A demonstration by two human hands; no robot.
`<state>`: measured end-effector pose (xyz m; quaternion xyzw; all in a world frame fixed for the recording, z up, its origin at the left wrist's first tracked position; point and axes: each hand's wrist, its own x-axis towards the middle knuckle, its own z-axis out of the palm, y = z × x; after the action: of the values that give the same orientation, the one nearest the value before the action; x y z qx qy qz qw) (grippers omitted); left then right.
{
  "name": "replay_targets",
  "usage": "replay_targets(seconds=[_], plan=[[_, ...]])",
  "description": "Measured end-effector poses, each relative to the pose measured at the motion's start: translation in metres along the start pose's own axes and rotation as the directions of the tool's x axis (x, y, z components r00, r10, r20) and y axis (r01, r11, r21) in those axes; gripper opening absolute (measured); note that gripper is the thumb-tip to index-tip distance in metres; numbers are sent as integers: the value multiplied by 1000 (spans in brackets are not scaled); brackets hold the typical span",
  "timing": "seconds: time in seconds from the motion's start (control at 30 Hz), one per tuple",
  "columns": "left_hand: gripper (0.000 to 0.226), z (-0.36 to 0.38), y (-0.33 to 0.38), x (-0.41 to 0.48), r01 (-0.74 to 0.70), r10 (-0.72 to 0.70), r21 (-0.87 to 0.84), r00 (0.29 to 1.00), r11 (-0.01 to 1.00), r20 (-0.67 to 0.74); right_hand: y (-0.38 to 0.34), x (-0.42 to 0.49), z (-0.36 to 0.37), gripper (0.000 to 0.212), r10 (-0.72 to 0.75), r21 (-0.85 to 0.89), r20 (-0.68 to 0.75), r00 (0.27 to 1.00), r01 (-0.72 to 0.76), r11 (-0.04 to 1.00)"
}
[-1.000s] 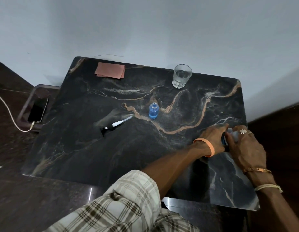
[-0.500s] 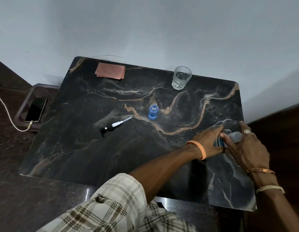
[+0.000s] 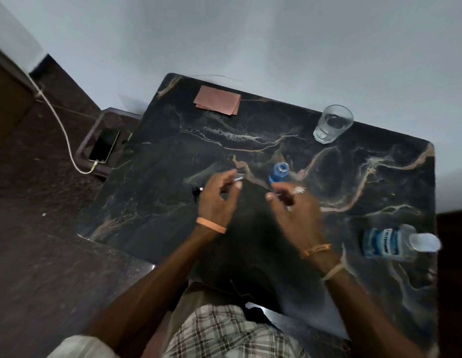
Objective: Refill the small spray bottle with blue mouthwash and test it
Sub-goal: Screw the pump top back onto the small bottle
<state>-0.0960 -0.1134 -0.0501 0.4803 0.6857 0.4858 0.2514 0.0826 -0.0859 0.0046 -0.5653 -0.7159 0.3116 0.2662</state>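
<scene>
The small spray bottle, open-necked and holding blue liquid, stands near the middle of the dark marble table. Its pump head, black with a white tube, lies to the left, mostly hidden under my left hand. That hand hovers over it with loosely curled fingers and no clear grip. My right hand sits just in front of the small bottle, fingers relaxed, holding nothing. The capped mouthwash bottle stands alone near the table's right edge.
A glass of water stands at the back right. A folded pink cloth lies at the back left. A phone on a charging cable rests on a low stand left of the table.
Both hands let go of the mouthwash bottle at the right edge and moved left to the table's middle, beside the pump head and small bottle. The view shifted.
</scene>
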Motion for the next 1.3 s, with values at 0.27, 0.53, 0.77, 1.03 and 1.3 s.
replay_targets(seconds=[0.27, 0.53, 0.77, 1.03, 1.3], plan=[[53, -86, -88, 32, 53, -193, 509, 955, 859, 225, -27, 16, 168, 28, 562, 420, 480, 674, -739, 527], [57, -72, -107, 42, -124, -187, 589, 879, 799, 439, -28, 24, 201, 35, 630, 489, 454, 630, -767, 415], [34, -71, -106, 53, -66, -160, 498, 903, 865, 398, -26, 25, 196, 21, 630, 477, 406, 662, -742, 472], [29, -73, -76, 37, 168, -237, 265, 938, 950, 253, -33, 17, 173, 22, 559, 507, 334, 759, -645, 572], [25, -59, 27, 66, 110, -102, -23, 970, 994, 219, -52, 40, 79, 33, 59, 116, -188, 980, -38, 993]])
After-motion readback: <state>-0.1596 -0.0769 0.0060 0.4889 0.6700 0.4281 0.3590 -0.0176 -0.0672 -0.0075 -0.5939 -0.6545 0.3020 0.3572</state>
